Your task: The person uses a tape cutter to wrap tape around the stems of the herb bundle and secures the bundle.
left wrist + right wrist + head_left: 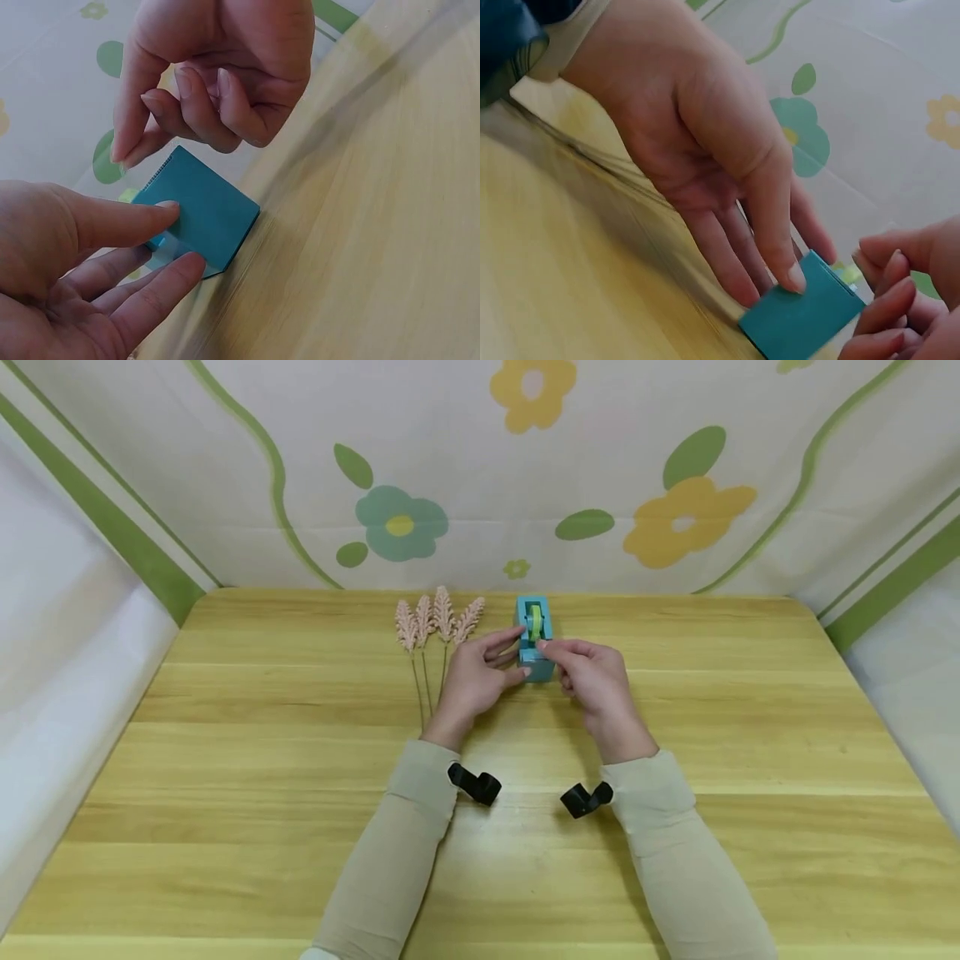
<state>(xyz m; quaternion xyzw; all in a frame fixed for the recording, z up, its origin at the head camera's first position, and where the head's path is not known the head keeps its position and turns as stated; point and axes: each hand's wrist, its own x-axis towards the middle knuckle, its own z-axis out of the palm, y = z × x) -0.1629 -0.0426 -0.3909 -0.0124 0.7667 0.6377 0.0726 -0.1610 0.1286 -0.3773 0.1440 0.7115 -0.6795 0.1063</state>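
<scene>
A teal tape dispenser (pixel 538 669) stands near the table's back edge, with a yellow-green roll of tape (pixel 536 620) inside. From its left side my left hand (pixel 478 675) holds it, the thumb pressed on the plain front face (pixel 214 206) and the fingers along the side. My right hand (pixel 596 681) is at the dispenser's serrated edge. Its thumb and forefinger pinch the tape end there, the other fingers curled in. A bit of yellowish tape (pixel 850 274) shows by those fingertips in the right wrist view.
Several pale pink flower sprigs (pixel 442 612) on thin stems lie left of the dispenser, partly behind my left hand. The wooden table (pixel 225 760) meets a white curtain (pixel 480 468) with printed flowers. A black wrist camera (pixel 480 787) sits on each sleeve.
</scene>
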